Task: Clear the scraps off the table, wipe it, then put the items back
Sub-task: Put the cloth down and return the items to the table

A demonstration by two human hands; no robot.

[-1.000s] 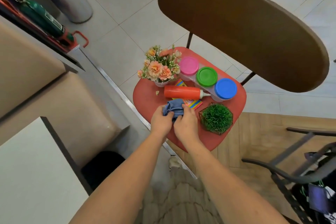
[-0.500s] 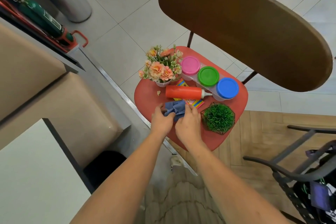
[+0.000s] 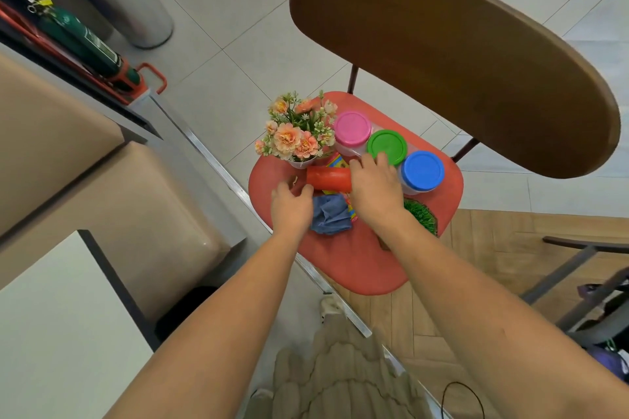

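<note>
Both hands are low over the red bench (image 3: 357, 265), and it all turns on the red bottle (image 3: 328, 178). It lies on its side, long axis running 9 to 3 o'clock, flat base at 9. The right hand (image 3: 374, 189) sits palm down over the 3 o'clock end and hides the nozzle. Its fingers reach out fairly straight toward the green-lidded jar (image 3: 387, 147), and whether it has any grip on the bottle I cannot tell.

The left hand (image 3: 292, 206) is loosely spread and holding nothing, thumb just beside the bottle's base. A pale scrap (image 3: 294, 180) lies right at its fingertips, at 12 o'clock from that hand, so the left is clearly the nearer one for it. The crumpled blue cloth (image 3: 330, 218) sits on the bench between the wrists, touching the left hand at its 3 o'clock.

My call: scrap first, left hand, a short reach.

As for writing, the striped card (image 3: 335, 160) under the bottle carries print too small to read. The same goes for the label on the green cylinder (image 3: 85, 41) far out at 10 o'clock.
</note>
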